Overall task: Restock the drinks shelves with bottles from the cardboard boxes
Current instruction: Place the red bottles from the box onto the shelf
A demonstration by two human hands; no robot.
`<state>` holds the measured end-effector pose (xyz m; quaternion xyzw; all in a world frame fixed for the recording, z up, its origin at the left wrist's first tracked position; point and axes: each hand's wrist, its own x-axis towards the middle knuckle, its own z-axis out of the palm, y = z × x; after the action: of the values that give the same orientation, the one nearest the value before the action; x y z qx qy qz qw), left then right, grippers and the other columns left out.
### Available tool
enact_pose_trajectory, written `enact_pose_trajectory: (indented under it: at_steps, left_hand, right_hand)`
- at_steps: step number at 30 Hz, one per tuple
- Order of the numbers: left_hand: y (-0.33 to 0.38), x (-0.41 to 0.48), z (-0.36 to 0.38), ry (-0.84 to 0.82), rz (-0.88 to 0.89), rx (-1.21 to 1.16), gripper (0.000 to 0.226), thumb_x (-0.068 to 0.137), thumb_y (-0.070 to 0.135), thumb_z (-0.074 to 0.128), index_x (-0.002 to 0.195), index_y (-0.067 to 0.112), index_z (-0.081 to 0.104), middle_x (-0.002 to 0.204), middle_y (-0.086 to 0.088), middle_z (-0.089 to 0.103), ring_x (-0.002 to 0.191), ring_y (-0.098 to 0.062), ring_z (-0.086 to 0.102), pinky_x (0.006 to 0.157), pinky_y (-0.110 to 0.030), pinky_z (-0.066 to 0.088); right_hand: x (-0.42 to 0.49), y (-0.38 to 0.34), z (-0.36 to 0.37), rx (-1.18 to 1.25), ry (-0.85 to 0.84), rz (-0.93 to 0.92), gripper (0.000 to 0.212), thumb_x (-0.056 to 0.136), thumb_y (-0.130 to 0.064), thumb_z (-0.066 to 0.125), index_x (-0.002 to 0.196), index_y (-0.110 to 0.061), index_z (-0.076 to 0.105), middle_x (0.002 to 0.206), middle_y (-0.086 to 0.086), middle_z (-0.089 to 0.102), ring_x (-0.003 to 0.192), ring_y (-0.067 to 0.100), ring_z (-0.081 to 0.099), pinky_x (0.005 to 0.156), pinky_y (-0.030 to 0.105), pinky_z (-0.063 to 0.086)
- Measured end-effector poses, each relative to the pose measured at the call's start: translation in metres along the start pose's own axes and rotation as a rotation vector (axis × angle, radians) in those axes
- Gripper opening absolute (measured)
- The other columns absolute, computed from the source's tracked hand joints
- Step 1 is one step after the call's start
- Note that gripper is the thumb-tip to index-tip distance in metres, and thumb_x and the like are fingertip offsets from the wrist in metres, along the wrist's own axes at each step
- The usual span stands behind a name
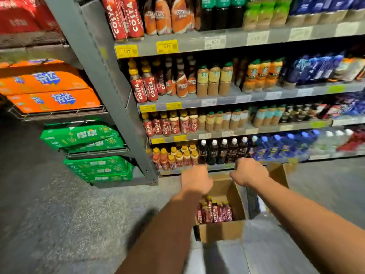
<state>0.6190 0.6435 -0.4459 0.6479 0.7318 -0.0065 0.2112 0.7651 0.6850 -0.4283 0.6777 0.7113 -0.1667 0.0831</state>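
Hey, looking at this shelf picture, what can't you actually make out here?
Head view only:
- Left hand and right hand: fingers point away from the camera, so any grip is hidden.
- Bottles in the cardboard box: the left forearm covers some; count unclear.
- Lower price tags: too small and blurred to read.
- Packs at the shelves' right end: blurred.

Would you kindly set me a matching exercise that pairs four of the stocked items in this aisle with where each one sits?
Things:
1. cardboard box
2. orange cases
3. green cases
4. white-capped dark bottles

Places:
A. bottom shelf, right of the yellow-capped bottles
B. upper tier of the side rack
C. on the floor
D. lower tiers of the side rack

Pairs: 1-C; 2-B; 3-D; 4-A
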Motion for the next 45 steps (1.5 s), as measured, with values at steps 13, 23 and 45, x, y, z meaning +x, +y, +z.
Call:
enact_pose_trajectory:
  at_steps: [13, 23, 45]
  left_hand:
    - [0.032, 0.003, 0.136, -0.068, -0.179, -0.205, 0.021, 0.092, 0.025, 0.05, 0.107, 0.018, 0.062, 0.106, -0.006, 0.064, 0.094, -0.025, 0.06, 0.069, -0.028, 0.042]
    - [0.0, 0.089, 0.262, -0.116, -0.214, -0.223, 0.02, 0.093, 0.029, 0.049, 0.103, 0.021, 0.064, 0.101, -0.002, 0.067, 0.094, -0.025, 0.064, 0.08, -0.035, 0.053]
    - [-0.1, 0.3, 0.566, -0.317, -0.695, -0.485, 0.061, 0.083, 0.022, 0.071, 0.136, 0.008, 0.045, 0.131, -0.01, 0.053, 0.116, -0.027, 0.055, 0.088, -0.033, 0.047]
  right_hand:
    - [0.013, 0.088, 0.11, 0.035, -0.19, -0.009, 0.032, 0.086, -0.035, 0.054, 0.107, -0.011, 0.062, 0.104, 0.01, 0.066, 0.094, 0.028, 0.063, 0.082, 0.039, 0.055]
    - [0.103, 0.105, 0.237, 0.185, -0.268, 0.115, 0.027, 0.085, -0.035, 0.055, 0.1, -0.017, 0.068, 0.101, 0.01, 0.067, 0.09, 0.03, 0.064, 0.067, 0.028, 0.049]
    - [0.334, 0.122, 0.565, 0.356, -0.69, 0.167, 0.042, 0.083, -0.033, 0.071, 0.116, -0.01, 0.06, 0.114, 0.009, 0.064, 0.107, 0.023, 0.06, 0.093, 0.033, 0.048]
